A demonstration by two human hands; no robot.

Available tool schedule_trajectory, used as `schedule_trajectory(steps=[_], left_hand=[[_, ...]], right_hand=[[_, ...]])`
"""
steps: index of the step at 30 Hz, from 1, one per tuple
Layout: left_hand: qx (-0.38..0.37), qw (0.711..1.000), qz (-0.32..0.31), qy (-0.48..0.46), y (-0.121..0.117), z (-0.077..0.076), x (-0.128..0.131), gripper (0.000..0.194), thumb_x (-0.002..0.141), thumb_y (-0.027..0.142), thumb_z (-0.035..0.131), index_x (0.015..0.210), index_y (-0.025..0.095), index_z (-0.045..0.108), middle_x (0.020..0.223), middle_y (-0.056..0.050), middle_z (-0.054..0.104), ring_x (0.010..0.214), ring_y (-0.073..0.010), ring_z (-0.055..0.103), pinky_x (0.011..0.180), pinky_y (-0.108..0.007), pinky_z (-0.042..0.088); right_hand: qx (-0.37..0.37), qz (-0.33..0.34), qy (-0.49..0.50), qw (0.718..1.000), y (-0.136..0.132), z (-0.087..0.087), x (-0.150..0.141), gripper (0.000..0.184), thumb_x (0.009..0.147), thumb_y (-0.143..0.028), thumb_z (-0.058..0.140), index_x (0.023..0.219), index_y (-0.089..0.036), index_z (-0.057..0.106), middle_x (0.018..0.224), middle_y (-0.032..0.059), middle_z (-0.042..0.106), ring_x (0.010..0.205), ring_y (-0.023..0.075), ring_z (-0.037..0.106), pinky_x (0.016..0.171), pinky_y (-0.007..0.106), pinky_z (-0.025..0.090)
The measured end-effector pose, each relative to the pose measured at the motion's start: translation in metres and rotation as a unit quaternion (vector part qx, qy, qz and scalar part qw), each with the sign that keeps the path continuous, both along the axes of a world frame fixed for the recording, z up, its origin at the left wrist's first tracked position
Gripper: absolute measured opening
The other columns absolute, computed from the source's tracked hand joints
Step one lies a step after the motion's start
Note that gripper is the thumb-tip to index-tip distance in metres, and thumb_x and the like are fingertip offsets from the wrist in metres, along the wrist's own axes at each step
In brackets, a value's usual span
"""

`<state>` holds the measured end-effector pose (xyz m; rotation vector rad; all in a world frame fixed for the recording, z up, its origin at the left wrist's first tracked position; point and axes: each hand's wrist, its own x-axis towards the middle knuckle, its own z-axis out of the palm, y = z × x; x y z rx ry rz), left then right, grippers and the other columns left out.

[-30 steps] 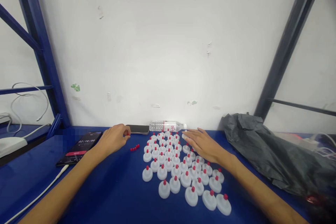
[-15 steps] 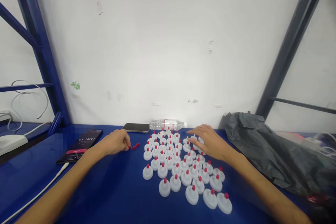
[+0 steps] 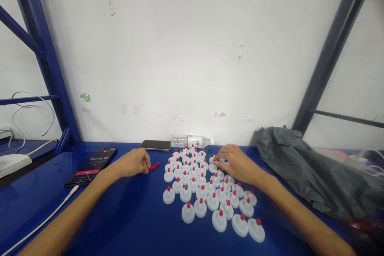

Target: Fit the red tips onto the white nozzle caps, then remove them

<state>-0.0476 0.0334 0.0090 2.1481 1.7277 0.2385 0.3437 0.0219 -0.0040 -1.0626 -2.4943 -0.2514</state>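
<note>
My left hand rests on the blue tabletop with its fingers pinched at the near end of a short row of small red caps. What lies between the fingertips is mostly hidden; it appears to be one of those caps. At the back right of the group, my right hand has its thumb and fingers closed around the top of a white domed lid. Several white lids with red-capped spouts stand upright in loose rows between my hands. A few lids under my right hand are partly covered.
A clear plastic bottle lies against the wall beside a dark phone. Another phone with a timer sits at the left, with a white cable. A dark grey plastic bag lies at the right.
My right hand's spread fingers have come together on a white lid at the back. My left hand has shifted slightly right, against the red row.
</note>
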Motion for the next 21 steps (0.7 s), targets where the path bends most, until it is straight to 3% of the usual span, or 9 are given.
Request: schedule_trajectory(steps=[10,16,21], left_hand=[[0.017,0.999,-0.009,0.026,-0.003,0.004,-0.001,0.025,0.061,0.012,0.058,0.079,0.02,0.074,0.069,0.002,0.076,0.068,-0.0173,0.068,0.061,-0.022,0.047],[0.144,0.986,0.047,0.066,-0.006,0.008,0.008,0.027,0.08,0.021,0.049,0.09,0.021,0.074,0.095,-0.007,0.076,0.089,-0.0255,0.067,0.079,-0.032,0.047],[0.245,0.967,0.051,0.048,-0.019,0.009,0.034,0.034,0.094,0.027,0.034,0.111,0.022,0.063,0.113,-0.009,0.072,0.103,-0.0278,0.065,0.085,-0.036,0.045]], right_hand=[[-0.029,0.024,0.002,0.999,-0.014,0.007,-0.01,0.035,0.103,-0.038,0.036,0.107,-0.024,0.068,0.106,0.0033,0.073,0.102,0.0208,0.063,0.102,0.043,0.037],[-0.061,0.024,-0.018,0.998,-0.014,0.004,-0.012,0.042,0.104,-0.042,0.034,0.1,-0.025,0.072,0.105,0.0035,0.074,0.105,0.0229,0.065,0.107,0.046,0.033],[0.007,0.022,0.034,0.999,-0.019,0.01,-0.014,0.026,0.1,-0.039,0.047,0.112,-0.024,0.065,0.112,0.0054,0.071,0.108,0.0242,0.063,0.106,0.048,0.038]])
